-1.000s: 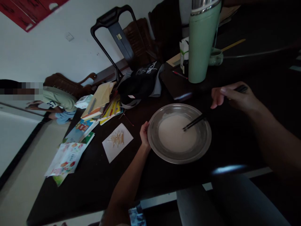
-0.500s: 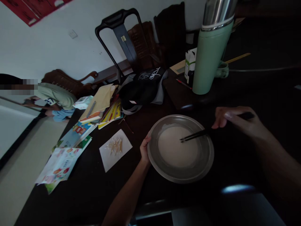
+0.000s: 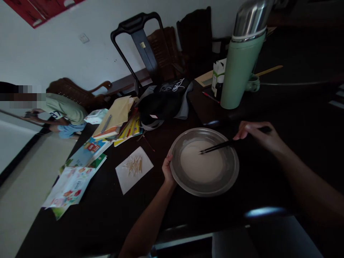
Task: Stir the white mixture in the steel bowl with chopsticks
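Observation:
A round metal bowl stands on the dark table, with a pale, milky liquid in it. My left hand grips the bowl's left rim, fingers partly hidden behind and under it. In my right hand, at the bowl's upper right, is a pair of black chopsticks. Their tips reach into the liquid near its middle. Left of the bowl lies a white sheet of paper bearing a small heap of cotton swabs.
A tall green thermos stands behind the bowl, beside a small box and a red pen. Books and envelopes are stacked at the left near a black bag. Another person sits at the far left.
The bowl has shifted slightly up and left in view, and looks a little tilted. My right hand and the chopsticks have moved left, their tips too. My left hand keeps its hold.

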A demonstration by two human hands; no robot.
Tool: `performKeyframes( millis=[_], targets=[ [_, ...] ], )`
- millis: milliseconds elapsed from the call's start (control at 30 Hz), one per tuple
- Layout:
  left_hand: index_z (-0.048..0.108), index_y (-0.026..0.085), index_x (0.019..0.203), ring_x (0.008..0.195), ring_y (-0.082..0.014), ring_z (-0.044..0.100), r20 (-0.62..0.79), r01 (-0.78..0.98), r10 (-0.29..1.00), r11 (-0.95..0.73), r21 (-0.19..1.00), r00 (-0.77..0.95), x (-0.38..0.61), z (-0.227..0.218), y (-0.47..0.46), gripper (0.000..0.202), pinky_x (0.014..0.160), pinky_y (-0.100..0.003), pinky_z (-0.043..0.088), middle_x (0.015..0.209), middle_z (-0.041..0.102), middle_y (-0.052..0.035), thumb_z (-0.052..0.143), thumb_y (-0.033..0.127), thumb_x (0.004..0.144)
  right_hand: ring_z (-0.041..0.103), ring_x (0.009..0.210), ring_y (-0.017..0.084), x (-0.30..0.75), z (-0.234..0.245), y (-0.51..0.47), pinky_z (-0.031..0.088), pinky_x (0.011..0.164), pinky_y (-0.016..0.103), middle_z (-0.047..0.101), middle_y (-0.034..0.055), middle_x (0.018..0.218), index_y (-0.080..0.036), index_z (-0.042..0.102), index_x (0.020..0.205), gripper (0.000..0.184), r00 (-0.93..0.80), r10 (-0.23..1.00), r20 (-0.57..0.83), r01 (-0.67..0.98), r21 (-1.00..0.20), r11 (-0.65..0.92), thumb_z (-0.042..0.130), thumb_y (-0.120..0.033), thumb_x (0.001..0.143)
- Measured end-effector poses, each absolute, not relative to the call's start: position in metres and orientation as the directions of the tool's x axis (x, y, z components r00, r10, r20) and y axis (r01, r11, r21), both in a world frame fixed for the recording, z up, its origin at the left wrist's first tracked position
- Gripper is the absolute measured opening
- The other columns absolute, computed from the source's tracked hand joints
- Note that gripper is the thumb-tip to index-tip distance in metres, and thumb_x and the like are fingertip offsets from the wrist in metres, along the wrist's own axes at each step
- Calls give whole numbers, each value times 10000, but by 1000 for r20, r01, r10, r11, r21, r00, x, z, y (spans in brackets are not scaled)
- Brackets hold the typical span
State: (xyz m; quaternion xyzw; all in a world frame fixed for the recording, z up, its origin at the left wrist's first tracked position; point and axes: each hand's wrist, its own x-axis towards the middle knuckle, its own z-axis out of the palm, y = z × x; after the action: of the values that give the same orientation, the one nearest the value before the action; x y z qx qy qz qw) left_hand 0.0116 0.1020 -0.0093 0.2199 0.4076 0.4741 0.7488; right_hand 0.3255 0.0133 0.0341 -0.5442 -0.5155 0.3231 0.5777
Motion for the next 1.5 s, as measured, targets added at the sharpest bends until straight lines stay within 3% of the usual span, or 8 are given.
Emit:
performKeyframes(
  millis=[133,267,400,633,900,1167,1400,1500],
  targets=[
    [734,199,777,792,-266,734,-467,-527,868,479,702,168,10,-12,104,180,794,-357,540,672,725,-10,703,265,612,591,563,199,336,29,13,445,610,355,677,49,498,-233,676,492,531,298,909,291,101,-957,273,696,-608,867],
    [732,195,734,607,-206,669,-555,-514,810,563,648,187,10,-14,109,150,674,-325,517,630,712,-10,716,325,663,623,634,194,324,28,11,478,645,345,756,60,620,-230,715,585,475,30,954,300,138,-946,293,648,-543,937],
    [733,178,708,662,-212,707,-564,-549,804,563,618,190,13,-13,115,155,751,-334,543,651,726,-22,718,330,679,688,719,206,319,29,10,510,661,341,809,78,780,-239,780,732,364,-150,934,324,214,-912,350,649,-497,952],
    [734,197,708,832,-289,765,-604,-487,752,645,589,264,13,-12,118,191,818,-387,579,639,732,-35,724,387,727,623,615,199,340,31,2,473,658,372,750,61,631,-234,706,578,468,215,907,362,194,-926,324,645,-518,945],
    [736,182,700,752,-265,763,-631,-467,738,656,592,236,13,-7,117,189,812,-382,594,604,717,-32,717,362,754,671,667,192,329,36,5,509,651,334,784,76,719,-215,747,666,432,-145,955,258,199,-938,284,643,-529,944],
    [735,192,695,797,-281,770,-643,-445,723,677,586,253,15,-4,116,207,803,-384,600,603,719,-34,705,388,754,682,660,209,346,39,-1,500,786,390,762,58,636,-232,693,538,517,305,932,197,251,-960,121,694,-639,857],
    [725,188,707,804,-280,768,-625,-453,736,664,595,259,12,-8,118,210,809,-386,594,656,741,-41,748,396,727,715,678,212,329,38,4,536,691,351,791,76,707,-214,746,634,484,-103,984,146,226,-960,166,665,-616,890],
    [720,193,704,746,-256,757,-621,-469,742,655,593,253,12,-7,117,181,791,-370,594,606,715,-21,747,368,739,735,712,214,321,37,6,552,691,339,814,85,770,-208,770,680,466,-167,976,138,231,-957,175,664,-610,892]
  ],
)
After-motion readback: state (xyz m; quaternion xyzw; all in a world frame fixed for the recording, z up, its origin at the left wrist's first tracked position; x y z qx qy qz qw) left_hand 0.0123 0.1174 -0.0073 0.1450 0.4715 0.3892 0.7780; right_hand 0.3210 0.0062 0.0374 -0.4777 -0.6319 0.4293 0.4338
